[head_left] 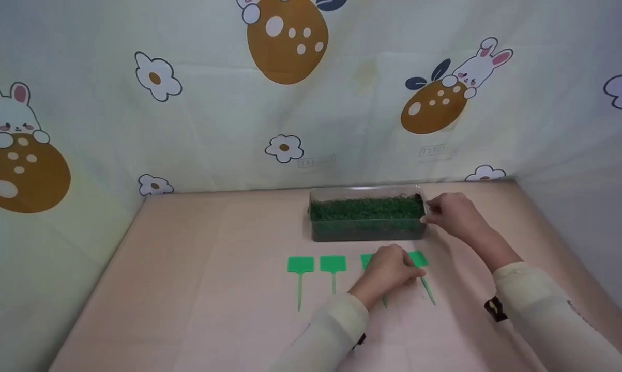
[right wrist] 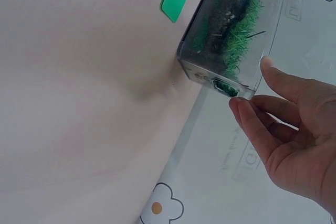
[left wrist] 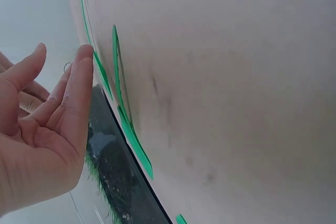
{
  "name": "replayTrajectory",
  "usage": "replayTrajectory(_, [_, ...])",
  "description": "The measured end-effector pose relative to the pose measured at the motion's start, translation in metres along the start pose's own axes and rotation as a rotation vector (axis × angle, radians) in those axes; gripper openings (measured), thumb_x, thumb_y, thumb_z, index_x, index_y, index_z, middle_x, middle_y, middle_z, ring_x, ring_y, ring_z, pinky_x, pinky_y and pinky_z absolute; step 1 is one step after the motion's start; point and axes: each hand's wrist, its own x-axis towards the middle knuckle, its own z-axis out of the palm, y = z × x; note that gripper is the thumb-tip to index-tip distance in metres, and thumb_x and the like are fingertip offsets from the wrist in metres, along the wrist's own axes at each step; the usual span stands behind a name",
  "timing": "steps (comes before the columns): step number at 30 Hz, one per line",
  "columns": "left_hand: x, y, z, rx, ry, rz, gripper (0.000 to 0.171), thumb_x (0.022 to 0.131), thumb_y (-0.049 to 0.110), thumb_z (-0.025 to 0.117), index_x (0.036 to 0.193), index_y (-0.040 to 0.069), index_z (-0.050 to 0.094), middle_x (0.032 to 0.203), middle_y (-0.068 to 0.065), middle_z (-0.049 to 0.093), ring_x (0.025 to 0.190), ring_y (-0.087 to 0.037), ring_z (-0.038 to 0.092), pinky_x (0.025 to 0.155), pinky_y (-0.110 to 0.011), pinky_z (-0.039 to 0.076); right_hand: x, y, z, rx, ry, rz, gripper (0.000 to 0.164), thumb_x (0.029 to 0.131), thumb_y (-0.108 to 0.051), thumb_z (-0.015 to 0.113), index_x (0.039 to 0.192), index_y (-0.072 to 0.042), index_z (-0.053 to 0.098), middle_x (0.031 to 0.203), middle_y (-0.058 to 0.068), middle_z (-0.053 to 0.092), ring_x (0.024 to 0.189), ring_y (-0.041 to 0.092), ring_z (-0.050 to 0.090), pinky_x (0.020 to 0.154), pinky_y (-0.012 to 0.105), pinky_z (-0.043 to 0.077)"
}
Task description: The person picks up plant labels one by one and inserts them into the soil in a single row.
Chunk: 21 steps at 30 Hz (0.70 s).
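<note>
A clear plastic box [head_left: 368, 231] of green grass stands at the back of the table. My right hand [head_left: 458, 216] grips its right end, with the thumb by the rim and the fingertips on the end wall [right wrist: 199, 72]. Several flat green plant labels lie in front of the box, square heads away from me. My left hand [head_left: 391, 268] is over the right-hand ones, partly covering a label [head_left: 366, 260] and reaching the slanted rightmost label [head_left: 418, 258]. In the left wrist view its fingers [left wrist: 79, 93] look extended, the thumb apart; no label is seen held.
Two more green labels, an outer one [head_left: 300, 264] and an inner one [head_left: 333, 263], lie to the left of my left hand. A pink cloth covers the table [head_left: 202, 289]. Behind the box hangs a pale curtain [head_left: 212, 129] printed with rabbits and flowers.
</note>
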Motion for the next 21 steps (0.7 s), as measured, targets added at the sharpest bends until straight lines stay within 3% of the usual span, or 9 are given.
replayTrajectory(6, [0.006,0.007,0.009,0.011,-0.001,-0.065,0.029,0.083,0.026,0.082,0.064,0.009,0.069,0.058,-0.005,0.067,0.052,-0.014,0.058,0.050,-0.025,0.039,0.000,-0.001,-0.001,0.010,-0.006,-0.009,0.025,0.089,-0.015,0.075,0.102,0.006,0.072,0.070,0.006,0.053,0.067,0.019,0.045,0.057,0.031,0.036])
replayTrajectory(11, [0.016,0.011,0.020,0.221,0.031,-0.048,0.043,0.083,0.036,0.081,0.057,0.012,0.057,0.047,0.001,0.047,0.045,-0.012,0.045,0.045,-0.025,0.033,-0.001,0.001,-0.001,0.003,-0.007,-0.031,0.021,0.089,-0.016,0.075,0.093,0.004,0.070,0.066,0.004,0.049,0.063,0.017,0.042,0.055,0.030,0.033])
replayTrajectory(13, [0.020,0.013,0.023,0.327,0.048,-0.040,0.044,0.082,0.042,0.081,0.059,0.013,0.057,0.050,0.002,0.046,0.048,-0.013,0.045,0.045,-0.025,0.034,0.000,0.001,-0.001,0.000,-0.008,-0.036,0.020,0.089,-0.017,0.075,0.087,0.001,0.068,0.063,0.002,0.043,0.060,0.016,0.039,0.054,0.030,0.032])
replayTrajectory(16, [0.024,0.017,0.029,0.475,0.069,-0.054,0.039,0.079,0.049,0.081,0.076,0.015,0.064,0.065,0.002,0.054,0.061,-0.012,0.051,0.054,-0.026,0.043,0.000,0.001,0.000,0.003,-0.008,-0.031,0.019,0.089,-0.017,0.074,0.082,-0.001,0.065,0.061,0.000,0.039,0.059,0.015,0.037,0.054,0.030,0.031])
replayTrajectory(21, [0.027,0.021,0.035,0.631,0.079,-0.068,0.040,0.077,0.053,0.082,0.094,0.019,0.071,0.088,0.003,0.067,0.076,-0.010,0.061,0.069,-0.026,0.053,0.001,0.001,0.000,0.008,-0.004,-0.027,0.020,0.089,-0.017,0.074,0.079,-0.002,0.064,0.060,0.000,0.038,0.058,0.015,0.037,0.054,0.030,0.031])
